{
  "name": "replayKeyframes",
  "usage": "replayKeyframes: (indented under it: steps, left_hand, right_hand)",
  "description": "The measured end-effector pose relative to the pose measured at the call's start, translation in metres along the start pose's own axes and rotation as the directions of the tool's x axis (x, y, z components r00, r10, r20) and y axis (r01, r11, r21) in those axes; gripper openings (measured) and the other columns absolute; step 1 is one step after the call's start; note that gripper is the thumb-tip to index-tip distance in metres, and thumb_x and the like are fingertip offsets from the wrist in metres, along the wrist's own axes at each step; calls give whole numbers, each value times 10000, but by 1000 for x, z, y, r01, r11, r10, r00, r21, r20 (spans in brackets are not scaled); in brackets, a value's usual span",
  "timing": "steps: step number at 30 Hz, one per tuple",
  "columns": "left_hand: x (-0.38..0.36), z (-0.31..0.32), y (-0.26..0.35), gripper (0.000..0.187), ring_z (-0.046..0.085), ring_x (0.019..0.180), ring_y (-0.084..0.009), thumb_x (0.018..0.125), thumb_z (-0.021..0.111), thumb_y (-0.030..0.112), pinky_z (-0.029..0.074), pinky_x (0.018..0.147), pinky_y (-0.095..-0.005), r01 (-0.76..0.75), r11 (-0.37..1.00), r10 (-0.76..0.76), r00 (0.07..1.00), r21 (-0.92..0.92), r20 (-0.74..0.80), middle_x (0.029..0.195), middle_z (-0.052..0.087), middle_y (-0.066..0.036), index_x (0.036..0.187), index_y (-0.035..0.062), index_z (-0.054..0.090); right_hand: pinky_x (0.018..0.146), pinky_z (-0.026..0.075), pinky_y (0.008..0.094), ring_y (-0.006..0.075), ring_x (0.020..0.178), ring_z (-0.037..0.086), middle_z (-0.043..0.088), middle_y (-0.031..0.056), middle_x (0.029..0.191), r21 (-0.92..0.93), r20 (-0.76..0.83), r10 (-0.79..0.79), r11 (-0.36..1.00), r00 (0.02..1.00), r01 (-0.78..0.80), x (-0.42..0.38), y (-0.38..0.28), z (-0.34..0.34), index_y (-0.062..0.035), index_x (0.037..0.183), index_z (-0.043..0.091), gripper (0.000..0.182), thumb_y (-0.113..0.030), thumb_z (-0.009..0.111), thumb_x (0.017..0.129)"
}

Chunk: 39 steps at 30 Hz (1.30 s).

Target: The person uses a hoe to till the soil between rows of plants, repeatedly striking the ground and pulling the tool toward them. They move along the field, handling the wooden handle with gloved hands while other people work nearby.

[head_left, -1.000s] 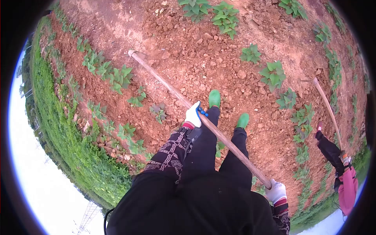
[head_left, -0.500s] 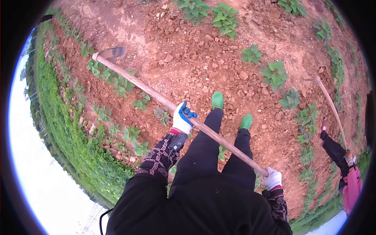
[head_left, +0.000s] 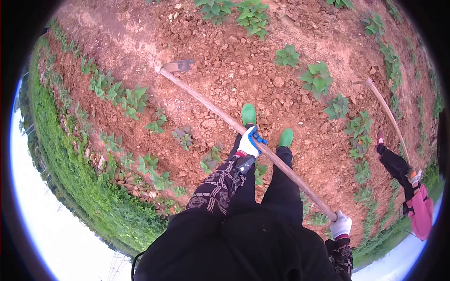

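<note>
A hoe [head_left: 211,106] with a long wooden handle runs slantwise across the head view. Its metal blade [head_left: 178,66] is at the upper left, low over the reddish soil. My left hand [head_left: 250,142], in a white and blue glove, is closed round the middle of the handle. At the handle's near end, my right hand [head_left: 341,225], also gloved in white, grips the wood. Below the handle stand my feet in green shoes [head_left: 249,114] on the broken soil.
Leafy green plants [head_left: 317,78] grow in rows on both sides of me. On the right a person in a pink top [head_left: 419,210] holds another hoe [head_left: 390,114]. Thick grass [head_left: 89,201] borders the field at left.
The hoe's blade has moved right, off the left plant row and over bare soil. Both my hands have shifted right with the handle, still gripping it.
</note>
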<state>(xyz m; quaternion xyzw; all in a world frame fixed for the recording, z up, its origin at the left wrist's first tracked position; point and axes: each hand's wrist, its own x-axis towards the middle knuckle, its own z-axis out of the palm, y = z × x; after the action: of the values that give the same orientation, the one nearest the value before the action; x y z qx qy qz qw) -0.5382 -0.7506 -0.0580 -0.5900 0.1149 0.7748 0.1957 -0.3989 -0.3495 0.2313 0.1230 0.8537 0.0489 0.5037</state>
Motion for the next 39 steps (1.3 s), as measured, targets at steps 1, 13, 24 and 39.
replayKeyframes:
  steps: [1, 13, 24, 39]
  left_hand:
    - [1, 1, 6, 184, 468, 467, -164, 893, 602, 277, 455, 562, -402, 0, 1000, 0, 1000, 4, 7, 551, 453, 51, 770, 189, 499]
    - [-126, 23, 196, 263, 448, 482, -118, 883, 635, 271, 451, 592, -356, -567, 824, 567, 824, 17, 18, 572, 414, 60, 699, 178, 472]
    - [-68, -35, 152, 271, 434, 470, -99, 875, 647, 293, 429, 510, -327, -600, 773, 619, 784, 207, -41, 578, 421, 61, 709, 189, 459]
    - [-26, -19, -7, 306, 453, 475, -163, 868, 627, 261, 450, 583, -397, -146, 987, 152, 984, 68, -94, 514, 380, 26, 635, 155, 460]
  right_hand:
    - [699, 487, 430, 339, 745, 646, 654, 142, 765, 4, -6, 3, 1000, 1000, -3, 5, -3, 1, -109, 895, 620, 213, -133, 649, 685]
    - [706, 492, 412, 289, 767, 649, 658, 104, 788, 129, -164, -473, 860, 866, 494, 121, -149, 16, -140, 913, 605, 211, -238, 657, 734]
    - [711, 512, 435, 324, 788, 652, 658, 138, 818, 231, 56, -559, 813, 827, 534, 81, -124, 2, -122, 993, 550, 274, -281, 639, 788]
    - [728, 472, 404, 288, 758, 638, 630, 91, 740, 74, 12, -327, 943, 945, 325, 45, 16, 5, -108, 890, 567, 301, -233, 733, 671]
